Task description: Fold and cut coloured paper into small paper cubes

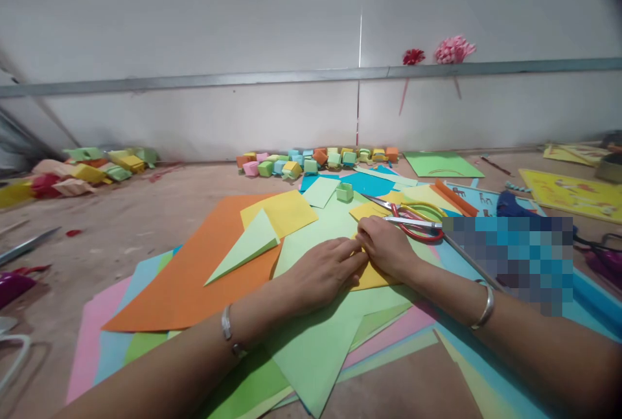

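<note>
Both of my hands meet over a piece of yellow paper [376, 278], which they mostly cover. The fingers of my left hand [323, 269] are bent together and press the paper from the left. My right hand [387, 245] is closed at its edge, fingertips tucked in beside the left ones. Beneath lies a large light green sheet [318, 351]. Just beyond my right hand are red-handled scissors [418, 232] and yellow-handled scissors [425, 212]. A small green folded paper box [345, 192] stands farther back. A folded pale green paper triangle [250, 247] rests left of my hands.
An orange sheet [194, 276] and a yellow square [279, 212] lie to the left. Several small folded paper boxes [291, 169] line the white wall [194, 37]. More folded paper pieces [87, 173] are piled at far left. A green sheet [442, 163] lies at the back right.
</note>
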`<state>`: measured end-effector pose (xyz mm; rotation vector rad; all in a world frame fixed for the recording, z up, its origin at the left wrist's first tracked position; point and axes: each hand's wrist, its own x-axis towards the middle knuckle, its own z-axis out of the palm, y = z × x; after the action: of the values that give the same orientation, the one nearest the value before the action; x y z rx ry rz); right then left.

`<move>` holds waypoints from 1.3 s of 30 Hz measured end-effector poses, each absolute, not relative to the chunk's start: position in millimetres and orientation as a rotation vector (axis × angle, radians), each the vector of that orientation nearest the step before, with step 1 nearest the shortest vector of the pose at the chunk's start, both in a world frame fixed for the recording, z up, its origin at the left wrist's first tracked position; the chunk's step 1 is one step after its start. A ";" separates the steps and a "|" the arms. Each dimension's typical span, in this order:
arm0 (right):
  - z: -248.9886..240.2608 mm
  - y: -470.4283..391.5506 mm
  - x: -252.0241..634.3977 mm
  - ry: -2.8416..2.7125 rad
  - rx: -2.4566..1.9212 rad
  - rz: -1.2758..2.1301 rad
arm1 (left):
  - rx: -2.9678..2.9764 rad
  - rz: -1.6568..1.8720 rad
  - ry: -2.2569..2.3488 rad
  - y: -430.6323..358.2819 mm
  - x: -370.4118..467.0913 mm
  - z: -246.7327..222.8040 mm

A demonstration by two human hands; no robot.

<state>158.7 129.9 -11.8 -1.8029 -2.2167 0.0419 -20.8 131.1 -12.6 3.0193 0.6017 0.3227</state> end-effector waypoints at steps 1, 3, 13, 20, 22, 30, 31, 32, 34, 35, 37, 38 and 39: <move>-5.3 130.3 159.8 -2.226 -1.805 0.026 | 3.054 0.294 0.611 131.0 -21.9 -12.5; 12.6 127.5 161.8 -2.238 -1.802 -0.028 | 3.084 0.256 0.645 131.4 -24.0 -14.2; -2.0 23.9 146.6 -2.906 -1.696 -0.381 | 2.986 0.144 0.732 135.6 -27.8 -23.4; -4.6 14.9 143.2 -2.930 -1.910 -0.330 | 3.035 0.146 0.743 135.9 -28.1 -24.1; 0.4 14.0 146.1 -2.901 -2.014 -0.240 | 3.054 0.118 0.740 135.8 -27.6 -22.7; 2.1 6.8 186.4 -2.526 -2.449 -0.190 | 3.032 0.056 0.747 136.2 -26.6 -17.9; 3.2 5.7 191.3 -2.481 -2.483 -0.230 | 3.025 0.044 0.753 136.1 -26.4 -17.5; 4.7 4.7 194.3 -2.454 -2.493 -0.275 | 3.019 0.034 0.756 136.0 -26.2 -17.3; 8.4 3.6 193.0 -2.459 -2.441 -0.366 | 3.012 0.028 0.753 135.7 -25.8 -17.0; 9.9 4.0 188.4 -2.496 -2.375 -0.395 | 3.011 0.036 0.751 135.4 -25.7 -17.1; 11.1 7.3 173.0 -2.627 -2.194 -0.391 | 3.011 0.073 0.749 134.7 -25.9 -17.8; 10.4 10.1 163.9 -2.710 -2.094 -0.347 | 3.008 0.097 0.749 134.3 -26.2 -18.5; 9.1 13.4 155.1 -2.776 -2.021 -0.299 | 3.002 0.120 0.752 133.8 -26.5 -19.2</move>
<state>155.1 13.4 9.1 -2.0208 -2.7763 -0.2991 -26.5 133.8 -19.2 3.0023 0.7517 0.1199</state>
